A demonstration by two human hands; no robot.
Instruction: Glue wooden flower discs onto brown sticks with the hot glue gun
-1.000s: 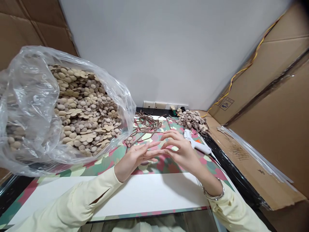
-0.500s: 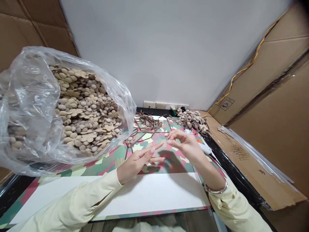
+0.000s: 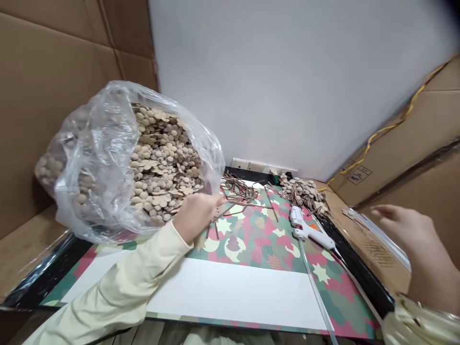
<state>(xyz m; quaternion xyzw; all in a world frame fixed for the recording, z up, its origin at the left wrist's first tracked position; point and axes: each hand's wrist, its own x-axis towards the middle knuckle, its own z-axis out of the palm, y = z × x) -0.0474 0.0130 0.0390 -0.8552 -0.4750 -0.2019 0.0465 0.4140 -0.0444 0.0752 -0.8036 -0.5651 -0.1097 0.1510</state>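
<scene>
Overlapping the plastic bag (image 3: 108,158) in view, left hand (image 3: 199,215) is curled; cannot tell whether anything is gripped. Right hand (image 3: 413,235) blurred near clear glue sticks (image 3: 390,244); grip likewise unclear. Flower-shaped pieces (image 3: 165,160) inside bag; glue gun (image 3: 314,235) on camouflage-patterned mat (image 3: 257,249).

Hemmed by cardboard (image 3: 64,105) and pale wall (image 3: 273,86)
Lined with sockets (image 3: 256,166) along the far edge of the table (image 3: 366,274); strung toward its far right corner with cable (image 3: 410,109) (yellow, twisted).

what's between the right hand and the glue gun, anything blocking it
Nothing visible blocks the right hand from the white glue gun; the black table edge and brown cardboard lie low between them.
</scene>
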